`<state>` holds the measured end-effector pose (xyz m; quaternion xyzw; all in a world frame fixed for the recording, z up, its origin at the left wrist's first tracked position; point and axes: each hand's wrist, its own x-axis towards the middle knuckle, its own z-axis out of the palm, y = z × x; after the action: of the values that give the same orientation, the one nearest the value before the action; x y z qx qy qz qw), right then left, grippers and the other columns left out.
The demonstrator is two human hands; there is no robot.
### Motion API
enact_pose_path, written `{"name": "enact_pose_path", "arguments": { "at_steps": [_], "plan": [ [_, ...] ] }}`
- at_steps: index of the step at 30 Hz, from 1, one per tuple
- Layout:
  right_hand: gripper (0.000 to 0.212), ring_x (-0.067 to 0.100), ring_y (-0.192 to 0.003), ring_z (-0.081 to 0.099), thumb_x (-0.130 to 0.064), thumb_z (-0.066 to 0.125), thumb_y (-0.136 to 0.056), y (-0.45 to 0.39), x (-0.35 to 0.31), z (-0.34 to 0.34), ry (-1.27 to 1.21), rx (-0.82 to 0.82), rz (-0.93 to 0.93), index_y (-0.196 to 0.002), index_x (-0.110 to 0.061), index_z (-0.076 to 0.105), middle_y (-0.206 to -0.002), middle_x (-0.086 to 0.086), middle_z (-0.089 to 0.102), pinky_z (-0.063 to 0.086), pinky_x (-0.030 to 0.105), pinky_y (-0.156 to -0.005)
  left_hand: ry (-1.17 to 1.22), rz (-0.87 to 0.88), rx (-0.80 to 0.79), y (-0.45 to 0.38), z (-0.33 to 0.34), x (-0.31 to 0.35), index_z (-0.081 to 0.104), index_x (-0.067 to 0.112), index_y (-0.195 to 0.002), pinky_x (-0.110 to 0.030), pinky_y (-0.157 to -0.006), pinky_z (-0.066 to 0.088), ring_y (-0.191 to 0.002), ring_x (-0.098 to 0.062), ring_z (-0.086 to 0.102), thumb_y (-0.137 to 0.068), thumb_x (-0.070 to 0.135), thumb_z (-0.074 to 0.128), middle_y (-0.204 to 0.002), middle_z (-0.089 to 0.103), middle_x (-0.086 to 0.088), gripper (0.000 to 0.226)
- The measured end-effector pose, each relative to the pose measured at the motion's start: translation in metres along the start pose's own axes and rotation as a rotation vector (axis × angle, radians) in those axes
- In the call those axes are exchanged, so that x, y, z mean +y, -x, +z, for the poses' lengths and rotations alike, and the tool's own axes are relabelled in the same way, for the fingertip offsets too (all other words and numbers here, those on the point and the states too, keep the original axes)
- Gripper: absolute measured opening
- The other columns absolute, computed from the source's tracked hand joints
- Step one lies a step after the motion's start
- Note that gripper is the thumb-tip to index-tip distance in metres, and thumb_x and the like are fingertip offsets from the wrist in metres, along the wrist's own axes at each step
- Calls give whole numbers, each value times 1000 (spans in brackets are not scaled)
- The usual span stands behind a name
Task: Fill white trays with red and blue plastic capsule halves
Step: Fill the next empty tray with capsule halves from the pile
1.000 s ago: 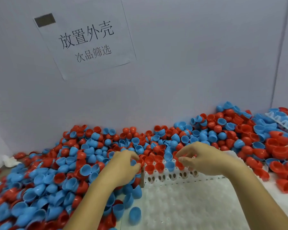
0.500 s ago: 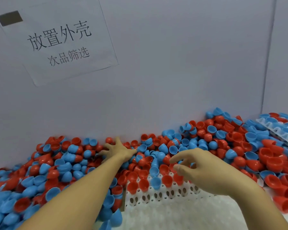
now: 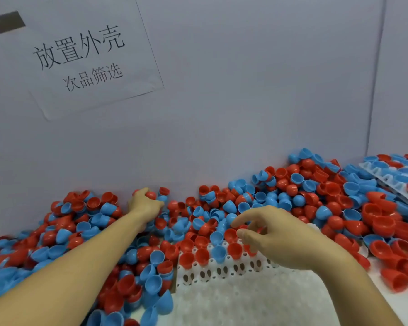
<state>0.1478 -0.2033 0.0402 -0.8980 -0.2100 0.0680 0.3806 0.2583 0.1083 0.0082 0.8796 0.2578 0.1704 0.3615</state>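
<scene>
Grey wall backs a heap (image 3: 85,222) of red and blue halves. Left hand (image 3: 144,203), far out by the wall, clenches a red half (image 3: 150,195); right hand (image 3: 272,234), fingers loosely curled, seemingly empty, hovers over the tray (image 3: 233,285), much nearer its unfilled sockets

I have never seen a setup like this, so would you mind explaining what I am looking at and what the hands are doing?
There is no machine here: a person wears a camera on the head, looking forward and down at their own two bare hands. A big heap of red and blue capsule halves lies against a grey wall with a paper sign. In front sits a white tray with holes; its far rows already hold a few halves. The left hand reaches far into the heap and grips a red half. The right hand hovers over the tray's far rows with fingers curled; whether it holds anything is unclear. A second tray lies at right.
</scene>
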Motion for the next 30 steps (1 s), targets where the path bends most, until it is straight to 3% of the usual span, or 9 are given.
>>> {"name": "enact_pose_path", "arguments": {
  "at_steps": [3,7,11,17,22,24,27,28,30],
  "plan": [
    [27,-1,-88,64,-41,53,-100,-1,-4,4,18,-16,-5,-126,-40,60,-105,-18,65,53,17,-73,357,-153,-52,4,-20,0,57,12,-93,-29,-53,49,-63,-20,57,-91,15,69,-73,61,-6,12],
    [26,-1,-85,65,-39,53,-100,-3,-10,10,15,-19,-24,-126,-40,60,-102,-19,65,52,13,-67,668,-305,-200,27,-46,5,62,9,-113,-33,-59,53,-71,-23,63,-95,18,61,-97,68,-10,20],
    [23,-2,-85,65,-34,53,-101,-7,-21,23,-19,-2,-55,-122,-38,63,-95,-19,65,52,13,-68,1042,-366,-344,80,-66,16,62,8,-99,-25,-46,53,-49,-14,61,-94,18,61,-74,65,-8,11],
    [15,9,-80,69,-32,54,-101,-12,-46,55,-180,82,-121,-110,-41,60,-89,-8,68,59,22,-68,1484,-405,-434,166,-72,9,58,13,-85,-26,-43,49,-54,-15,55,-84,16,67,-70,57,-7,10],
    [14,11,-71,68,-19,57,-99,-13,-66,76,-382,233,-190,-99,-32,59,-79,1,68,53,22,-53,1431,-394,-500,202,-64,8,68,14,-101,-27,-50,55,-57,-20,63,-75,15,71,-76,68,-13,27],
    [16,7,-67,69,-15,60,-97,-12,-68,77,-475,246,-171,-98,-31,60,-79,-2,68,54,19,-52,1330,-275,-451,195,-62,13,63,3,-85,-18,-42,49,-45,-11,64,-82,1,63,-62,66,-12,4],
    [13,15,-76,72,-30,67,-93,-11,-66,77,-526,195,-153,-101,-39,63,-89,-8,72,59,27,-63,1251,-52,-582,185,-70,-3,49,3,-78,-12,-37,41,-33,-2,55,-94,-15,41,-57,58,-12,25],
    [13,15,-77,72,-31,67,-92,-11,-66,77,-540,188,-163,-101,-41,64,-89,-9,72,60,28,-67,1197,-51,-581,188,-71,-3,52,0,-85,-16,-39,45,-37,-8,59,-90,-9,52,-61,60,-15,11],
    [15,14,-77,72,-26,66,-94,-12,-67,77,-585,220,-180,-97,-40,69,-85,-6,75,60,28,-72,1139,-167,-611,190,-70,-3,61,4,-103,-28,-48,51,-51,-20,62,-76,11,74,-72,64,-18,31]
  ]
}}
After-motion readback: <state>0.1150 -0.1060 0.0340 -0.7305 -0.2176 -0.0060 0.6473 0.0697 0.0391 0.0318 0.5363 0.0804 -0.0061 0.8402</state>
